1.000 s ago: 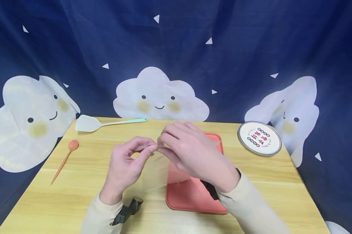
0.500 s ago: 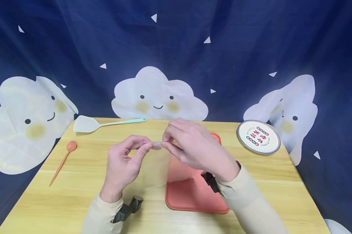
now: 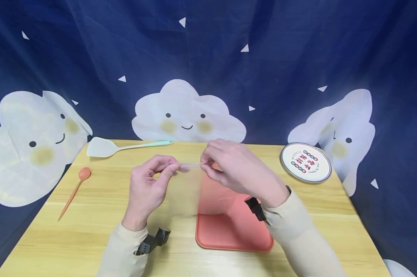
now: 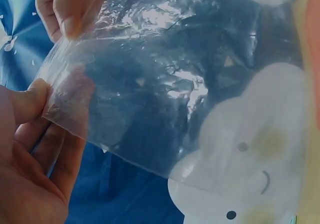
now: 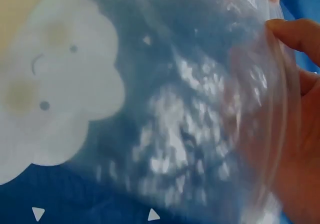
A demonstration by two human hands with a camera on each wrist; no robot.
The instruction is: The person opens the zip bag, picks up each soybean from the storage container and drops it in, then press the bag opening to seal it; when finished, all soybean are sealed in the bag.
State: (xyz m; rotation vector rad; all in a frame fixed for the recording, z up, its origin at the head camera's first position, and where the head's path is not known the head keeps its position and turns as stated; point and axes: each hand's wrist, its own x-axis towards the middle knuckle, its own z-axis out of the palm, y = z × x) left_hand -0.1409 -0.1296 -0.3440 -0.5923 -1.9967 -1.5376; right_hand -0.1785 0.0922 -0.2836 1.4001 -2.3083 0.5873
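A clear plastic zip bag (image 3: 184,196) hangs between my hands over the table and part of the coral tray (image 3: 229,238). My left hand (image 3: 147,192) pinches its top edge between thumb and fingers. A short way to the right along that edge, my right hand (image 3: 236,167) pinches it too. In the left wrist view the see-through bag (image 4: 150,83) spreads out from the left hand (image 4: 35,154), its surface shiny and wrinkled. A zip strip runs down the bag (image 5: 175,108) beside my right hand (image 5: 300,124) in the right wrist view. I see nothing inside the bag.
A white spatula (image 3: 102,147) with a mint handle lies along the table's back edge. An orange spoon (image 3: 85,173) rests at the left. The round white plate (image 3: 305,162) with red print sits at the back right. Behind the table hangs a blue cloud-patterned curtain (image 3: 208,57).
My right hand has moved to the right, away from the left. More of the bag's top edge shows between them, and the bag hangs straighter. Both hands keep their pinch.
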